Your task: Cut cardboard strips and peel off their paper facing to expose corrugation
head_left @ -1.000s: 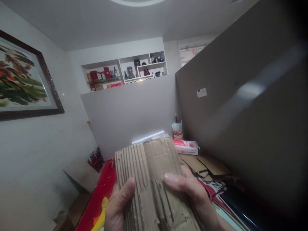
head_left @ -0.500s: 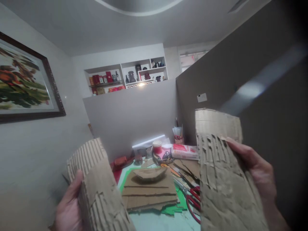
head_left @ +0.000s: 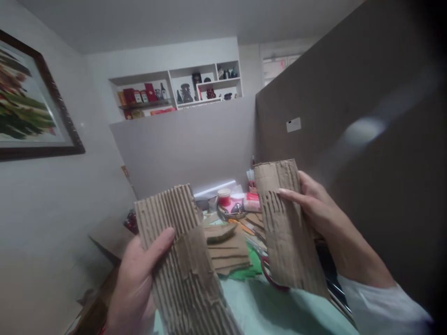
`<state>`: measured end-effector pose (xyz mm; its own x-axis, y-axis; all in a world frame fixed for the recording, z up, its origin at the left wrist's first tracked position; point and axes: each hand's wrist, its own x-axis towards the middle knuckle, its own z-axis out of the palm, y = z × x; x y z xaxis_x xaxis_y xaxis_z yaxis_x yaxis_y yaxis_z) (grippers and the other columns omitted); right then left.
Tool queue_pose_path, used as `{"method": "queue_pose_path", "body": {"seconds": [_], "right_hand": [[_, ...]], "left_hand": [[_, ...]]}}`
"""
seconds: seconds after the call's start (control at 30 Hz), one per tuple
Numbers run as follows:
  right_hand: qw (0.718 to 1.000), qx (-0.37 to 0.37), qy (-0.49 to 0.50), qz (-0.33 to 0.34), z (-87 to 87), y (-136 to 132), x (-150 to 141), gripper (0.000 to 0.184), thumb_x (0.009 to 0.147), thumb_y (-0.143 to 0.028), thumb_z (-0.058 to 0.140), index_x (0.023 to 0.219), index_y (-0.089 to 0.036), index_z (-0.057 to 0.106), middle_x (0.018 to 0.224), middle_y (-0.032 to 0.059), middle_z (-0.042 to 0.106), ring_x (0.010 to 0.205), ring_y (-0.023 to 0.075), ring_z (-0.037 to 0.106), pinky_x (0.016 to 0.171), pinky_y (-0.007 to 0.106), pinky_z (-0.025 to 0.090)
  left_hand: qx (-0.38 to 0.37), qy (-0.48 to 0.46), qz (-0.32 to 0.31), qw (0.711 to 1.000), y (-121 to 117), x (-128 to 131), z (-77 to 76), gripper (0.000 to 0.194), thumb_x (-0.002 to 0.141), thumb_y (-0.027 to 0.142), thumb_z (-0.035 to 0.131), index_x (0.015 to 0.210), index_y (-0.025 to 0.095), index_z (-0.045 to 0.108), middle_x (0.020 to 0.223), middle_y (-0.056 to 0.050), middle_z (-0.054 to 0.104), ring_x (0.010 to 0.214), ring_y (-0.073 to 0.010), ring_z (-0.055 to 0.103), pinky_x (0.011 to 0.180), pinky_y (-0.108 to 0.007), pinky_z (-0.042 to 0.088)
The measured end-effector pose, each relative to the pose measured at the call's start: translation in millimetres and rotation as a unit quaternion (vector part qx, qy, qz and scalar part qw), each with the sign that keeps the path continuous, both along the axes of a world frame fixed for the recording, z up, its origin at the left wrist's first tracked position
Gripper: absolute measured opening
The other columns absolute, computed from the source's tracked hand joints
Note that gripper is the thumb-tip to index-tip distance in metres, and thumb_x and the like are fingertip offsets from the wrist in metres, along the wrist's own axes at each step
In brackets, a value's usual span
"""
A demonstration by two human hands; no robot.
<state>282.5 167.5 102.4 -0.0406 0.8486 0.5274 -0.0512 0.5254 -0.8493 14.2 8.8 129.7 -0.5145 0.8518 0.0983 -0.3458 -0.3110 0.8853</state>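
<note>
My left hand [head_left: 136,279] grips a ribbed strip of corrugated cardboard [head_left: 185,265] with its top layer partly torn off; the thumb lies across its front. My right hand [head_left: 314,209] holds a second torn cardboard strip [head_left: 284,232] upright, fingers wrapped round its right edge. The two strips are apart, held above a pale green table [head_left: 265,311]. Between them, on the table, lies a stack of cut cardboard pieces [head_left: 225,249] on green paper.
A big brown cardboard sheet [head_left: 366,139] stands as a wall on the right, a grey panel [head_left: 188,139] at the back. Red-handled scissors [head_left: 267,274], a red-lidded jar [head_left: 224,197] and small clutter sit on the table. Wall shelves [head_left: 174,90] and a framed picture [head_left: 31,102] hang behind.
The single cardboard piece held in both hands has come apart into two strips. Since half a second ago both strips have moved inward and farther from the camera.
</note>
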Motion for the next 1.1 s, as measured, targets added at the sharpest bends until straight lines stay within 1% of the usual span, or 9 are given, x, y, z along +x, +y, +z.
{"method": "queue_pose_path", "body": {"seconds": [0.1,0.23,0.47,0.57,0.7,0.83,0.9,0.97,1.1], "right_hand": [[0.996,-0.006,-0.051,-0.072,-7.2,14.1,21.7,0.045,0.081,-0.033,0.076,0.121,-0.022,0.057,0.113,0.0068,0.068,0.100,0.0270,0.066,0.081,0.036,0.055],[0.981,-0.026,-0.140,-0.129,-31.0,40.8,33.0,0.037,0.093,-0.031,0.070,0.126,-0.018,0.059,0.120,0.0082,0.066,0.104,0.0254,0.066,0.090,0.045,0.054],[0.944,-0.037,-0.276,-0.176,-74.5,75.6,35.7,0.028,0.097,-0.032,0.066,0.122,-0.019,0.063,0.121,0.0078,0.066,0.101,0.0235,0.067,0.086,0.043,0.057],[0.930,0.001,-0.303,-0.207,-65.4,66.0,42.5,0.034,0.095,-0.033,0.067,0.125,-0.018,0.061,0.119,0.0087,0.067,0.101,0.0253,0.068,0.088,0.046,0.055],[0.927,0.100,-0.305,-0.194,-26.7,27.2,34.6,0.036,0.089,-0.032,0.068,0.121,-0.015,0.066,0.112,0.0204,0.072,0.106,0.0394,0.068,0.089,0.049,0.051],[0.934,0.206,-0.275,-0.099,7.2,-31.3,-10.8,0.023,0.097,-0.034,0.058,0.113,-0.019,0.069,0.109,0.0120,0.076,0.095,0.0281,0.073,0.082,0.041,0.056],[0.927,0.271,-0.251,-0.065,12.7,-58.2,-39.1,0.015,0.098,-0.027,0.061,0.110,-0.023,0.069,0.108,0.0049,0.076,0.094,0.0204,0.072,0.086,0.034,0.055],[0.895,0.371,-0.247,-0.014,12.1,-78.1,-62.8,0.022,0.096,-0.012,0.063,0.116,-0.021,0.065,0.110,0.0047,0.074,0.098,0.0184,0.068,0.089,0.032,0.053],[0.870,0.416,-0.257,0.061,6.4,-93.2,-86.2,0.027,0.096,0.002,0.054,0.119,-0.012,0.060,0.106,0.0084,0.070,0.092,0.0182,0.059,0.087,0.034,0.050]], "left_hand": [[0.001,0.089,-0.020,0.996,1.2,-3.0,-4.6,0.019,0.076,0.022,0.080,0.092,0.020,0.071,0.086,-0.001,0.081,0.071,-0.0223,0.077,0.064,-0.028,0.064],[-0.021,0.107,-0.052,0.993,-0.2,1.8,-1.8,0.029,0.075,0.033,0.083,0.098,0.021,0.070,0.096,-0.003,0.081,0.084,-0.0243,0.077,0.073,-0.029,0.062],[-0.025,0.106,-0.107,0.988,1.7,5.9,-0.7,0.043,0.074,0.035,0.081,0.110,0.013,0.071,0.094,-0.010,0.080,0.064,-0.0219,0.074,0.051,-0.027,0.055],[-0.024,0.078,-0.123,0.989,6.0,7.2,-3.1,0.042,0.076,0.033,0.080,0.111,0.013,0.072,0.097,-0.011,0.080,0.074,-0.0238,0.076,0.063,-0.029,0.058],[-0.048,0.039,-0.144,0.988,10.2,10.5,-6.0,0.038,0.078,0.034,0.078,0.111,0.014,0.073,0.096,-0.010,0.080,0.078,-0.0238,0.076,0.069,-0.030,0.058],[-0.054,0.046,-0.144,0.987,8.2,14.0,-5.8,0.036,0.080,0.037,0.076,0.108,0.015,0.075,0.094,-0.009,0.080,0.081,-0.0246,0.075,0.068,-0.029,0.057],[-0.057,0.067,-0.132,0.987,5.5,15.4,-5.5,0.038,0.082,0.040,0.074,0.111,0.016,0.075,0.094,-0.009,0.079,0.082,-0.0242,0.074,0.064,-0.027,0.056],[-0.054,0.088,-0.124,0.987,3.0,16.3,-5.7,0.039,0.084,0.042,0.072,0.114,0.017,0.074,0.096,-0.008,0.078,0.084,-0.0242,0.073,0.061,-0.026,0.055],[-0.035,0.106,-0.111,0.988,0.5,16.6,-6.8,0.033,0.084,0.040,0.073,0.108,0.017,0.077,0.101,-0.008,0.077,0.086,-0.0236,0.071,0.067,-0.028,0.056]]}}
